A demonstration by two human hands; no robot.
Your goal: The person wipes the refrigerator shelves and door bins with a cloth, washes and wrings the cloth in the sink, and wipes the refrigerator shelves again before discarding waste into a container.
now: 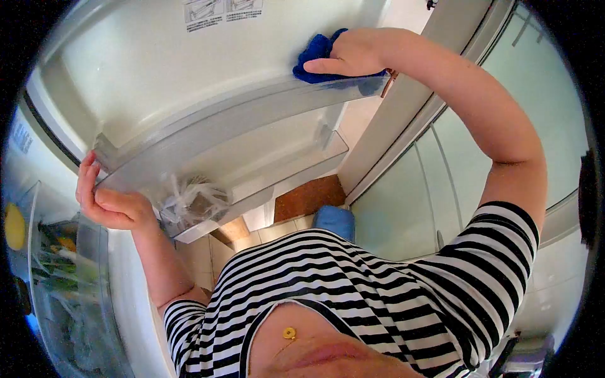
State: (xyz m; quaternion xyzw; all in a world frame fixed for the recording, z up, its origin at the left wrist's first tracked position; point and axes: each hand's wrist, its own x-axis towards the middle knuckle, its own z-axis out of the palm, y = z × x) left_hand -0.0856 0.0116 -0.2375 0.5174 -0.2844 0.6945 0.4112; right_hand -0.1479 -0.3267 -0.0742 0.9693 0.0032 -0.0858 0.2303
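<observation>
My right hand presses a dark blue cloth against the white inner panel of the refrigerator door, just above the upper door shelf. Its thumb points left across the cloth. At the other end of that clear plastic door shelf, my left hand is closed around the corner, fingertips behind it and thumb in front. Below, the lower door shelf holds a knotted clear plastic bag whose contents I cannot make out.
At left, the refrigerator interior shows a clear drawer with greens in bags and a yellow item above. A frosted glass sliding door stands at right. On the tiled floor lie a brown mat and a blue object.
</observation>
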